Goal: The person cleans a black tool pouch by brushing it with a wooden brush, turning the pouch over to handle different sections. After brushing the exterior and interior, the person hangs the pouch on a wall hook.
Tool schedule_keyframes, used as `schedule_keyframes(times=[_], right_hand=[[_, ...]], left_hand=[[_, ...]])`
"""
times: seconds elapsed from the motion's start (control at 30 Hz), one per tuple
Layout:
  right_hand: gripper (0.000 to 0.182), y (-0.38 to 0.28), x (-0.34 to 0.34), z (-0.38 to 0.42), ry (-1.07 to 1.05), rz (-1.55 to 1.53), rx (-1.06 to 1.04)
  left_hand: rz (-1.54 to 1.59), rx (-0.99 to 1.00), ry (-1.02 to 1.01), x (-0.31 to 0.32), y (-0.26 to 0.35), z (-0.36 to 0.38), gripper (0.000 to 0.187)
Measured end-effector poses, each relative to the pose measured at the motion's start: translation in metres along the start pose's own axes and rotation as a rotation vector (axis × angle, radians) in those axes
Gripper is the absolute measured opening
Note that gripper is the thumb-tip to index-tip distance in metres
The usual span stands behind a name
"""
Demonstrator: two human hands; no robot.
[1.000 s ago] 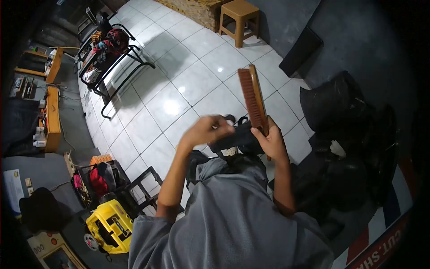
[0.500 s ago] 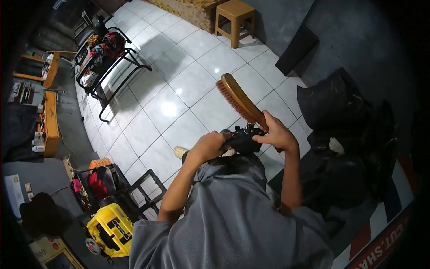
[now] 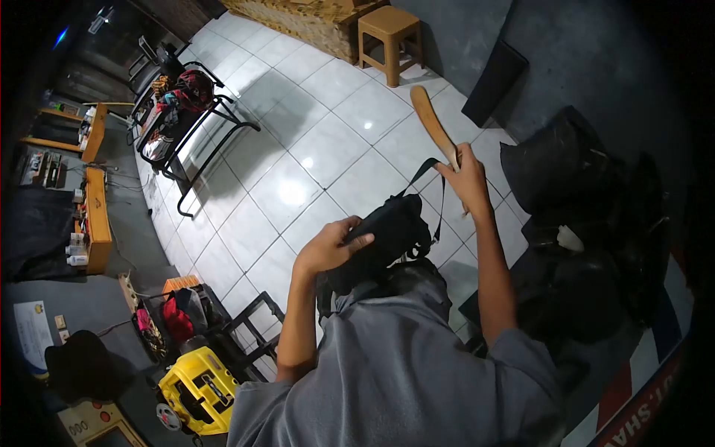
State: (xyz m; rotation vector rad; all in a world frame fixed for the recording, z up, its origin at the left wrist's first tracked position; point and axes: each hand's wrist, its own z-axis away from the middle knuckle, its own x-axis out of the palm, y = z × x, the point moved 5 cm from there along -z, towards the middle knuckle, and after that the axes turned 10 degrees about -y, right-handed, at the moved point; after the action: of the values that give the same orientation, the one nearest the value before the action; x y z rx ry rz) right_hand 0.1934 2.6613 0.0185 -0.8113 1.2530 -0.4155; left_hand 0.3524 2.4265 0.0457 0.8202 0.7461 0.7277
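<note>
A long wooden-handled brush points up and away from my right hand, which is closed around its lower end. The bristles face away and hardly show. A thin black strap also runs up to the fingers of that hand. It hangs from a black bag in front of my waist. My left hand grips the bag's left side, thumb lying across the near face. What is inside the bag is hidden.
White floor tiles spread ahead. A black metal-framed bench piled with cloth stands at the left. A brown plastic stool is at the far wall. Dark chair-like shapes crowd the right, and a yellow toy car sits lower left.
My right hand has lifted up and right with the brush, away from the bag, drawing the strap up. The brush has turned its bristles away. My left hand has shifted slightly left with the bag.
</note>
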Motion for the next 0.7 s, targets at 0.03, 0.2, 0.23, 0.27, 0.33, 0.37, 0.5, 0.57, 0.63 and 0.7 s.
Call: schedule_keyframes(times=[0.03, 0.2, 0.23, 0.27, 0.33, 0.37, 0.5, 0.57, 0.63, 0.7], right_hand=[[0.034, -0.003, 0.005, 0.005, -0.018, -0.087, -0.005], [0.032, -0.019, 0.031, 0.027, -0.148, -0.190, -0.070], [0.031, -0.028, 0.032, 0.032, -0.124, -0.311, -0.086], [0.029, -0.037, 0.033, 0.037, -0.099, -0.432, -0.101], [0.028, -0.042, 0.040, 0.052, -0.161, -0.640, -0.103], [0.031, -0.044, 0.048, 0.061, -0.159, -0.734, -0.166], [0.042, -0.054, 0.073, 0.083, -0.154, -0.761, -0.395], [0.039, -0.063, 0.078, 0.088, -0.155, -0.651, -0.416], [0.035, -0.044, 0.101, 0.087, -0.144, -0.547, -0.451], [0.033, -0.006, 0.131, 0.080, -0.212, -0.510, -0.275]], left_hand=[[0.085, -0.012, 0.043, -0.002, -0.007, -0.001, 0.041], [0.007, -0.105, 0.281, -0.007, -0.024, -0.009, 0.035], [-0.077, -0.150, 0.297, -0.009, -0.017, -0.009, 0.033], [-0.160, -0.194, 0.311, -0.012, -0.010, -0.008, 0.031], [-0.164, -0.173, 0.298, -0.013, 0.005, -0.008, 0.031], [-0.162, -0.164, 0.291, -0.011, 0.012, -0.008, 0.030], [-0.090, 0.032, 0.285, -0.012, 0.041, -0.001, 0.024], [-0.065, 0.219, 0.280, -0.018, 0.065, 0.011, 0.022], [-0.017, 0.188, 0.293, -0.030, 0.073, 0.027, 0.022], [0.119, 0.233, 0.384, -0.038, 0.082, 0.047, 0.023]])
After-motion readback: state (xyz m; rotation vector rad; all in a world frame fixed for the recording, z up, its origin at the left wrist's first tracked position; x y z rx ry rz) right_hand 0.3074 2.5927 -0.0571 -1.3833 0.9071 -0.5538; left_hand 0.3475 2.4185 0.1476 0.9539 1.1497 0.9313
